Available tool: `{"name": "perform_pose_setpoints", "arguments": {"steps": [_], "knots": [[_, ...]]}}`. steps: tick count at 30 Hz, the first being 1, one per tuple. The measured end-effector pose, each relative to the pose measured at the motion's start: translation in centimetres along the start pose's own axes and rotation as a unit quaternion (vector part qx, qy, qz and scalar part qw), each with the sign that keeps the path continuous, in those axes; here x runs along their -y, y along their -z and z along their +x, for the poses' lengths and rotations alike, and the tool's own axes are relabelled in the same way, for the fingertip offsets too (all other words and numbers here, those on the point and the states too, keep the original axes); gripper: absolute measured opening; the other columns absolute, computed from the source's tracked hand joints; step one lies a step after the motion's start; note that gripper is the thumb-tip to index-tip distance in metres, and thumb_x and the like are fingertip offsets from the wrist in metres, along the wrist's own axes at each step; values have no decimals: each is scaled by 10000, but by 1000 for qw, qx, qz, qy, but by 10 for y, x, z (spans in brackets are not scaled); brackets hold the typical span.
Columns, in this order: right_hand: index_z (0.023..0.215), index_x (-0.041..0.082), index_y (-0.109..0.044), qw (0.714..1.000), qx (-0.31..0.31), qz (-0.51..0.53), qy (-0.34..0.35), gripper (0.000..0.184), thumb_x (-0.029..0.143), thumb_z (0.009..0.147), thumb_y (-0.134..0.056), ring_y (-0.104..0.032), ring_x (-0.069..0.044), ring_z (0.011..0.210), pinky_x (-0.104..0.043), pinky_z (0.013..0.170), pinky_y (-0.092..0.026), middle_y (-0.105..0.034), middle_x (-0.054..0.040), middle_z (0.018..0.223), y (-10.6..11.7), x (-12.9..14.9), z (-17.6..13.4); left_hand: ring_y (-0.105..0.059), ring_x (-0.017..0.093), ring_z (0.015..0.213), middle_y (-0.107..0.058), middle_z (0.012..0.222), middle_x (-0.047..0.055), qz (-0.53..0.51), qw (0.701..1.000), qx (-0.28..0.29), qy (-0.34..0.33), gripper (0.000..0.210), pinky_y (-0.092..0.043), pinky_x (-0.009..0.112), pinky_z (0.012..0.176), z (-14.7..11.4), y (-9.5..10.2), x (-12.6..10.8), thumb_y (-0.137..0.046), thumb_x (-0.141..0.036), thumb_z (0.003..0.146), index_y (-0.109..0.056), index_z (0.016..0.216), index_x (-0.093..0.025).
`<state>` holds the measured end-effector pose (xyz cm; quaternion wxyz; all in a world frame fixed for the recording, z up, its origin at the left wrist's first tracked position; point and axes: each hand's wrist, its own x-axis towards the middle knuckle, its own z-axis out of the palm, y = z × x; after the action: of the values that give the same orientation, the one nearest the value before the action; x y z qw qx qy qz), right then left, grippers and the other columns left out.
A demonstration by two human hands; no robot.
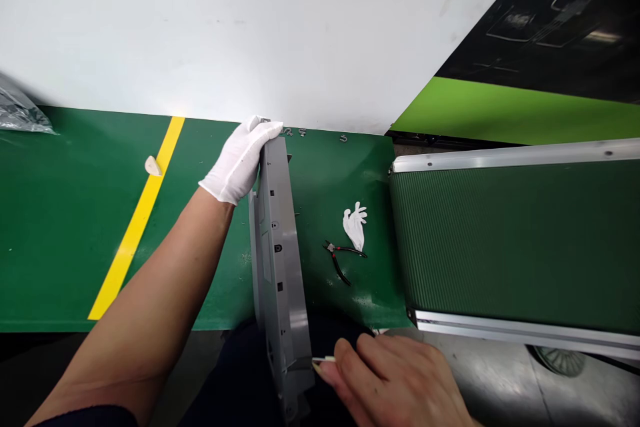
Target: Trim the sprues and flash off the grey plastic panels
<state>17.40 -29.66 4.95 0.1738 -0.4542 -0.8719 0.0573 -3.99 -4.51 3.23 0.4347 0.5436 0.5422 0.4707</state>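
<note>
A long grey moulded panel [285, 233] with small holes and slots along its side stands on edge across the front of the green table. My left hand [241, 159], in a white glove, is wrapped around its far end. Close to the panel's near end is my bare right hand [395, 380], with the fingers pinched on a small, thin, pale tool [324, 359]. The tool's tip meets the panel's edge; its exact kind is hidden by my fingers.
Black-and-red side cutters [340, 259] lie opened beside a loose white glove [355, 225]. A green conveyor belt [520, 240] with metal rails stands at right. Small dark scraps [302, 133] lie by the white wall [280, 33]. A beige piece [153, 166] rests on yellow tape [135, 227].
</note>
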Motion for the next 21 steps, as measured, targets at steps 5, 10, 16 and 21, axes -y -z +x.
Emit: {"name": "perform_pose_setpoints", "arguments": {"steps": [5, 10, 16, 21], "knots": [[894, 187, -663, 1000, -2, 1, -6, 297, 329, 1082, -481, -517, -98, 455, -324, 486, -295, -545, 59, 575, 0, 2, 0, -620, 247, 1044, -581, 834, 32, 0, 1000, 1, -6, 219, -553, 349, 938, 0, 0, 0, -700, -286, 753, -487, 730, -242], [883, 194, -660, 1000, -1, 2, -10, 284, 323, 1074, -493, -513, -101, 452, -326, 485, -286, -545, 59, 574, -1, 2, -1, -598, 238, 1079, -555, 851, 26, 10, 1000, 19, -2, 169, -537, 363, 979, 1, 1, 3, -652, -296, 821, -521, 749, -218], [884, 200, -657, 1000, 1, 1, -9, 274, 323, 1070, -497, -508, -108, 440, -332, 480, -275, -542, 60, 564, -1, 1, -2, -587, 211, 975, -498, 846, 13, -6, 999, 30, 9, 217, -544, 374, 912, 2, 2, 8, -625, -350, 885, -513, 767, -207], [854, 215, -636, 1000, 7, 16, -4, 295, 345, 1075, -490, -517, -109, 441, -333, 484, -278, -545, 62, 558, -1, 2, -4, -592, 216, 987, -515, 878, 28, 32, 999, 24, 8, 199, -546, 400, 922, 2, 1, 7, -615, -346, 896, -551, 787, -192]]}}
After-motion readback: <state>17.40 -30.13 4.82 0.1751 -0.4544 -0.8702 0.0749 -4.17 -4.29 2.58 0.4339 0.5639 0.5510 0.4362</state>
